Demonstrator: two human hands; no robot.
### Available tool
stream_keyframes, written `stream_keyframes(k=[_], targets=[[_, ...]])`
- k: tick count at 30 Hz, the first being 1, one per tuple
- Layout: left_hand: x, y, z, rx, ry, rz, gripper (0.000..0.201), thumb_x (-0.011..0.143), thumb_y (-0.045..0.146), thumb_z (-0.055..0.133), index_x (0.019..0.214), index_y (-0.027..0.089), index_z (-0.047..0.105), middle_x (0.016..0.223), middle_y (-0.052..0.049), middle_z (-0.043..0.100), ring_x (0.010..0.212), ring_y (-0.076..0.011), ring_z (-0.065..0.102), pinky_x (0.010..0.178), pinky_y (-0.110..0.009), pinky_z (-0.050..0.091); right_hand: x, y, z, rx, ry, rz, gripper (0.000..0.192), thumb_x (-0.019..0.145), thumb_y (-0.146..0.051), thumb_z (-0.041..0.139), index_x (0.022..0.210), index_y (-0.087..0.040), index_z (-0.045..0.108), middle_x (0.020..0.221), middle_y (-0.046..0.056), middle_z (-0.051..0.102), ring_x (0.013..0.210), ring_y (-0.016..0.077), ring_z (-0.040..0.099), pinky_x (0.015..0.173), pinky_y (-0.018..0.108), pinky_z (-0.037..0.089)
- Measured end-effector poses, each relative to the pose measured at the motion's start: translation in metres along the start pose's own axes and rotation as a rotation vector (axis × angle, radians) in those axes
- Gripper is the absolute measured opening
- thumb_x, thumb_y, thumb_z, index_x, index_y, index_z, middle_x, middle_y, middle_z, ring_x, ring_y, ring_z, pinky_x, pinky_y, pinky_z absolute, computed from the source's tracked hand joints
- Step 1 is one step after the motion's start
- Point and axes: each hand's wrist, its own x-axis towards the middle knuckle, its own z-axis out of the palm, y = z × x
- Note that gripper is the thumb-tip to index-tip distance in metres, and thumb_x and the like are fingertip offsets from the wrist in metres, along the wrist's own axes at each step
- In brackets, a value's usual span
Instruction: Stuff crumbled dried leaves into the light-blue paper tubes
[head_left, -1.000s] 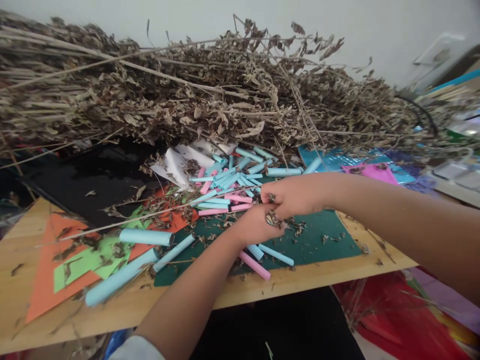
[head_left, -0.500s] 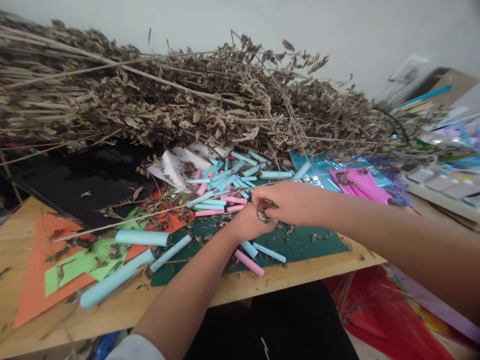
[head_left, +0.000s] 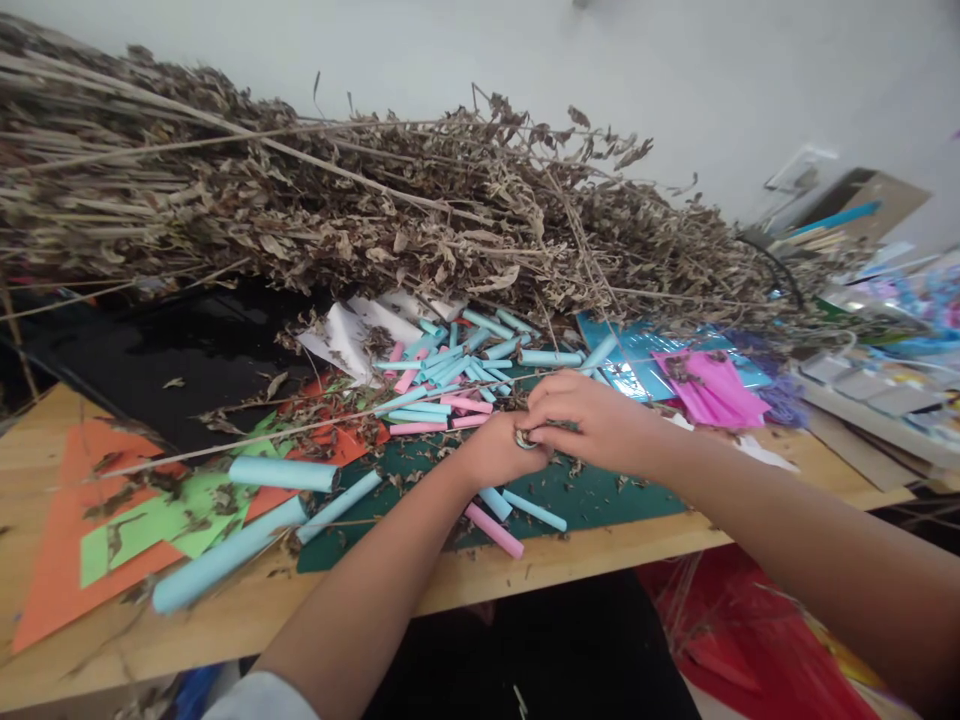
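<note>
Over the near green mat (head_left: 600, 495), the left hand (head_left: 499, 452) and right hand (head_left: 592, 420) meet, fingers pinched together on a clump of dry leaves (head_left: 525, 438), likely plucked from the brittle branches (head_left: 375, 210) heaped beyond the paper rolls (head_left: 450, 375).

Both forearms reach forward and meet in the middle, bare to the elbow. The left hand (head_left: 499, 452) is curled closed, knuckles up. The right hand (head_left: 581, 420) lies just over it, fingers bent and pinching, the hands touching
</note>
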Motion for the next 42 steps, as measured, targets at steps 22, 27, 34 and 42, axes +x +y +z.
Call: stream_keyframes(k=[22, 27, 34, 42], targets=[[0.000, 0.006, 0.000, 0.012, -0.034, 0.016, 0.004, 0.058, 0.016, 0.047, 0.062, 0.014, 0.046, 0.058, 0.003, 0.046, 0.054, -0.0082, 0.041, 0.048, -0.018, 0.033, 0.023, -0.006, -0.023, 0.159, -0.443, 0.309, 0.010, 0.065, -0.018, 0.047, 0.074, -0.019, 0.051, 0.063, -0.002, 0.053, 0.053, 0.0087, 0.044, 0.048, 0.021, 0.031], [-0.001, 0.006, 0.000, -0.064, -0.038, -0.024, 0.010, 0.059, 0.018, 0.047, 0.053, 0.015, 0.040, 0.050, 0.006, 0.038, 0.046, -0.0049, 0.033, 0.045, -0.018, 0.030, 0.003, 0.013, -0.020, 0.294, -0.259, 0.328, 0.015, 0.070, -0.022, 0.045, 0.082, -0.019, 0.053, 0.080, 0.001, 0.056, 0.070, 0.0125, 0.050, 0.061, 0.023, 0.037], [-0.001, 0.007, -0.001, -0.044, -0.042, -0.004, 0.014, 0.059, 0.017, 0.046, 0.051, 0.015, 0.035, 0.050, 0.007, 0.032, 0.046, -0.0046, 0.029, 0.044, -0.017, 0.028, 0.011, 0.016, -0.007, 0.337, -0.285, 0.319, 0.019, 0.067, -0.029, 0.052, 0.082, -0.018, 0.047, 0.081, 0.001, 0.053, 0.072, 0.0136, 0.049, 0.061, 0.024, 0.037], [-0.002, 0.007, -0.001, -0.037, -0.027, 0.020, 0.013, 0.059, 0.016, 0.046, 0.052, 0.015, 0.035, 0.051, 0.006, 0.034, 0.049, -0.0053, 0.032, 0.047, -0.017, 0.031, 0.017, 0.011, -0.007, 0.221, -0.372, 0.318, 0.017, 0.070, -0.030, 0.048, 0.081, -0.019, 0.041, 0.077, 0.001, 0.051, 0.065, 0.0124, 0.047, 0.055, 0.022, 0.034]])
